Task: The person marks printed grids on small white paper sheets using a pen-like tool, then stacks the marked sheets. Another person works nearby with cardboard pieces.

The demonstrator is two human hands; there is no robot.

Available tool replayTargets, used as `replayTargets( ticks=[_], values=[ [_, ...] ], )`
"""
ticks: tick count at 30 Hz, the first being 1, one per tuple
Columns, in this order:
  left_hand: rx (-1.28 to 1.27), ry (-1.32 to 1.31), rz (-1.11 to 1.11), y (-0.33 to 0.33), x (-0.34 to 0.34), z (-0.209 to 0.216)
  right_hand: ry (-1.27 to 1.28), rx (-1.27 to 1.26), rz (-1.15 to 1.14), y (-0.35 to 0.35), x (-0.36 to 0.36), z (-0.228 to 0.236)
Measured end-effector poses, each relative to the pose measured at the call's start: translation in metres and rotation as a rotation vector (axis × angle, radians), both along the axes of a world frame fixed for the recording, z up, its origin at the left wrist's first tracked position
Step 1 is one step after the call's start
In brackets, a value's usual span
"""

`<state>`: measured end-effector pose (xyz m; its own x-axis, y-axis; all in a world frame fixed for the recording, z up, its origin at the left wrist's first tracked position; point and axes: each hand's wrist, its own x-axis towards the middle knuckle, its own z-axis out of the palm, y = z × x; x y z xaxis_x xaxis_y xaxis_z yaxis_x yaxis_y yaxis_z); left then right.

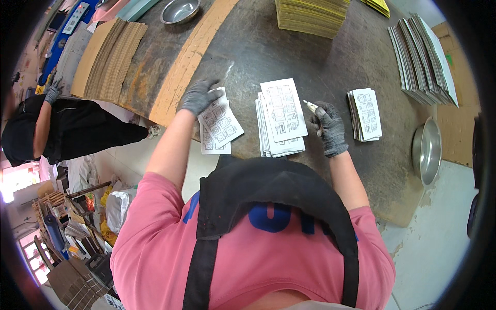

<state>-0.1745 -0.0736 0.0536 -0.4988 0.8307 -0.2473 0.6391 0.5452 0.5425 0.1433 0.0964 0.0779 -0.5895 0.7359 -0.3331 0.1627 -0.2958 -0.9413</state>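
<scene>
My left hand (198,98), in a grey glove, rests at the top of a few loose printed white cards (223,125). Its fingers are spread apart, with the fingertips by the upper edge of the cards. In front of my body lies a stack of the same printed cards (284,111), its top one turned slightly askew. Just right of that stack, my gloved right hand (329,128) is closed round a slim white pen-like tool (311,105). The tool's tip points up and left toward the stack; its exact kind is too small to tell.
A smaller card stack (368,114) lies to the right. A metal bowl (428,150) stands at the right edge, below upright sheets (421,61). Yellow-edged stacks (312,18) sit at the back, brown cardboard (109,59) and another bowl (180,10) at left. A co-worker (67,126) stands left.
</scene>
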Motion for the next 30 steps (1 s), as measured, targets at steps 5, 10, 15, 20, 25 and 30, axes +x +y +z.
replayTargets(
  ticks=[5,10,15,20,25,30],
  values=[
    [0.167,-0.147,-0.124,0.074,0.063,0.000,-0.129,0.003,0.032,-0.001,-0.001,0.000],
    [-0.022,-0.109,-0.314,0.104,0.079,0.013,-0.237,0.065,0.157,-0.004,0.003,-0.001],
    [0.049,-0.237,-0.309,0.095,0.069,0.003,-0.353,0.198,0.219,0.000,0.007,-0.015],
    [0.043,-0.292,-0.247,0.089,0.066,-0.017,-0.481,0.343,0.353,0.003,-0.001,-0.029],
    [0.006,-0.414,-0.190,0.089,0.064,-0.024,-0.480,0.144,0.349,0.007,-0.012,-0.030],
    [0.024,-0.288,-0.272,0.090,0.064,-0.020,-0.632,0.566,0.601,0.014,-0.029,-0.004]
  ],
)
